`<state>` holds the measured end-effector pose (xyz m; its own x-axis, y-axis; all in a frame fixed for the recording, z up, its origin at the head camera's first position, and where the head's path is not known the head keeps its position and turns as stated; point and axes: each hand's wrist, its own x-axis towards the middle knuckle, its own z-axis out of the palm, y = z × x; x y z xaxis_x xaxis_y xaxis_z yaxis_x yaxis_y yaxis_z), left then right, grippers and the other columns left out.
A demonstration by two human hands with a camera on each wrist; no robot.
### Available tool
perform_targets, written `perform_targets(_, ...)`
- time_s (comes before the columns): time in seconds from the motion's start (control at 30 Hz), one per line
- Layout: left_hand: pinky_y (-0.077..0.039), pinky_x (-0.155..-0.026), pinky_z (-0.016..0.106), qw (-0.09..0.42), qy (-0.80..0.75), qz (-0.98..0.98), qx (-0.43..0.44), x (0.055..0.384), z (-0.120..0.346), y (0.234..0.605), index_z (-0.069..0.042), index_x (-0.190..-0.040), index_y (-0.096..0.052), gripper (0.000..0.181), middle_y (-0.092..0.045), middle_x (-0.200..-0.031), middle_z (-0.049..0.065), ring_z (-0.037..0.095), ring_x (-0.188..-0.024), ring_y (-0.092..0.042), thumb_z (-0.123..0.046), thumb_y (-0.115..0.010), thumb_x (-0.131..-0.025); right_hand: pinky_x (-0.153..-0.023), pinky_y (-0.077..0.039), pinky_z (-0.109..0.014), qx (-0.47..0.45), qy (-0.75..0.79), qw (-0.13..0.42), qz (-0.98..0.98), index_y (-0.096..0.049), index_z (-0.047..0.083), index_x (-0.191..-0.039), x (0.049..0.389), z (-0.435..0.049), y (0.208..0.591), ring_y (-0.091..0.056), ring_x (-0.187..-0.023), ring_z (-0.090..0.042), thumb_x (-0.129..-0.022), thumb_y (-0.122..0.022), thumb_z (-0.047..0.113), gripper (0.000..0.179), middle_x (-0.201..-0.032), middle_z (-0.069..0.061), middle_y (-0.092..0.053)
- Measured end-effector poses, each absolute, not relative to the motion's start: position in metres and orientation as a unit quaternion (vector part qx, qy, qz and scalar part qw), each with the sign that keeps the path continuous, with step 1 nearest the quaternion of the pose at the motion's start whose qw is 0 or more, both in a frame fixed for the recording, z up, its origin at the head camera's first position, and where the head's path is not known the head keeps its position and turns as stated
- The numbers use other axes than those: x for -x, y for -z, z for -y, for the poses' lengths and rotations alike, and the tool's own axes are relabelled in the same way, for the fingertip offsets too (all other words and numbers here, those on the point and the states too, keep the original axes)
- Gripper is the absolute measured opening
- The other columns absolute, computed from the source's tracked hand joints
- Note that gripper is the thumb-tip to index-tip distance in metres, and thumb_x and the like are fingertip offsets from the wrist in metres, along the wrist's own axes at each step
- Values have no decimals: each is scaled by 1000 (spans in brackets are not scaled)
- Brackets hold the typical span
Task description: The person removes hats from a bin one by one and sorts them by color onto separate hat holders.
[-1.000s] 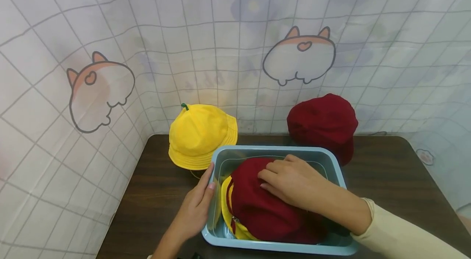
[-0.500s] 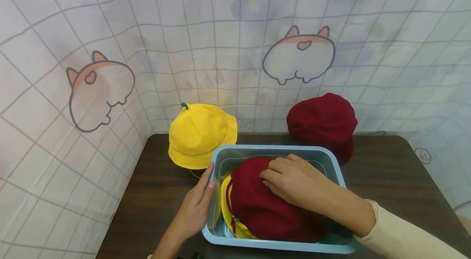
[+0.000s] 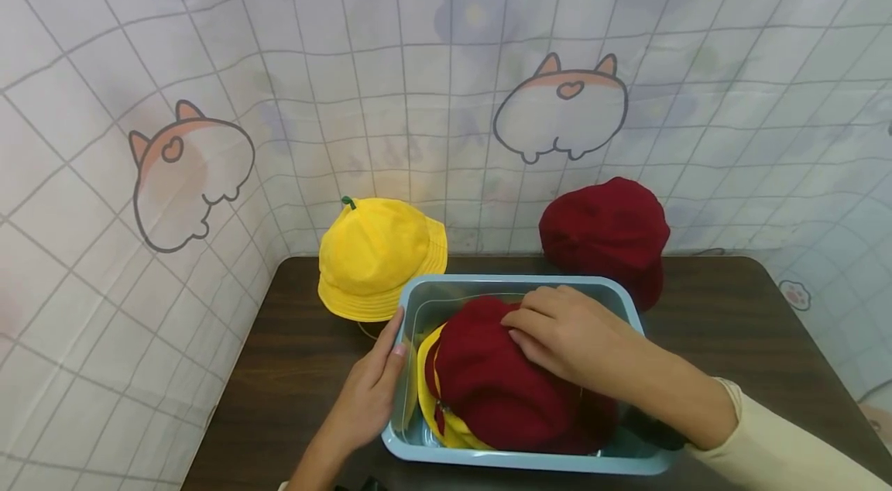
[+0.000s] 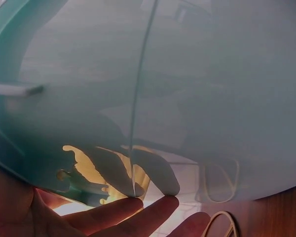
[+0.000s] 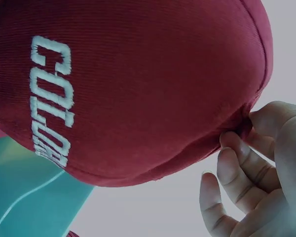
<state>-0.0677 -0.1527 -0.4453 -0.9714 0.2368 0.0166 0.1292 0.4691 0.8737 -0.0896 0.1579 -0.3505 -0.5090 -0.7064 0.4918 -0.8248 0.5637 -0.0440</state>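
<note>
A dark red baseball cap (image 3: 509, 390) with white lettering, clear in the right wrist view, lies in the light blue plastic basin (image 3: 530, 462). Beneath and left of it, part of a yellow hat (image 3: 427, 367) shows. My right hand (image 3: 574, 332) pinches the crown's fabric between thumb and fingertips; in the right wrist view the cloth puckers where the fingers (image 5: 235, 143) hold it. My left hand (image 3: 365, 394) lies along the basin's left wall. Seen from the left wrist, its straight fingers (image 4: 153, 212) touch the smooth outer side.
Behind the basin's left corner a yellow bucket hat (image 3: 379, 255) with a green stem stands on a support that is mostly hidden. Another dark red cap (image 3: 602, 235) stands behind the right corner. The dark wooden table (image 3: 718, 328) meets a grid-patterned cloth wall (image 3: 390, 119).
My right hand has shifted slightly right, and the pinched cap's crown has risen a little with it. The left hand keeps its place on the basin's side.
</note>
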Motion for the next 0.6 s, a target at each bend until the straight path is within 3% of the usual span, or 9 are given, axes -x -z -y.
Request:
perform_targets(0.2, -31, -118, 61, 51, -505, -855, -107, 67, 153, 445, -35, -163, -24, 54, -38, -164, 4, 29, -147, -41, -34, -40, -112, -74, -60, -28, -451, -173, 239, 843, -75, 14, -108, 88, -164, 337, -63, -84, -11, -78, -84, 14, 31, -94, 3, -70)
perform_targets(0.3, -30, -119, 60, 50, -506, -854, -107, 67, 153, 446, -35, -163, -24, 54, -37, -164, 3, 29, -147, -41, -34, -40, -112, -73, -60, -25, -445, -185, 244, 841, -75, 13, -109, 87, -167, 328, -62, -85, -10, -84, -79, 15, 26, -95, 4, -69)
perform_targets(0.37, -29, -120, 60, 50, -505, -855, -108, 67, 153, 446, -34, -163, -24, 54, -36, -165, 3, 28, -148, -40, -33, -40, -112, -73, -58, -22, -440, -193, 246, 842, -76, 13, -109, 87, -170, 322, -60, -84, -8, -95, -70, 21, 18, -95, 4, -68)
perform_targets(0.47, -29, -120, 60, 49, -502, -857, -109, 68, 153, 446, -34, -163, -24, 53, -36, -165, 4, 29, -148, -40, -33, -39, -112, -72, -56, -18, -432, -202, 252, 842, -76, 12, -109, 87, -173, 313, -59, -84, -7, -105, -53, 35, 33, -95, 4, -68)
perform_targets(0.6, -30, -119, 59, 50, -497, -860, -108, 68, 153, 446, -34, -163, -23, 53, -36, -165, 4, 28, -147, -41, -34, -38, -112, -71, -56, -17, -424, -203, 264, 842, -76, 12, -108, 88, -178, 300, -60, -83, -6, -107, -41, 45, 49, -94, 4, -69)
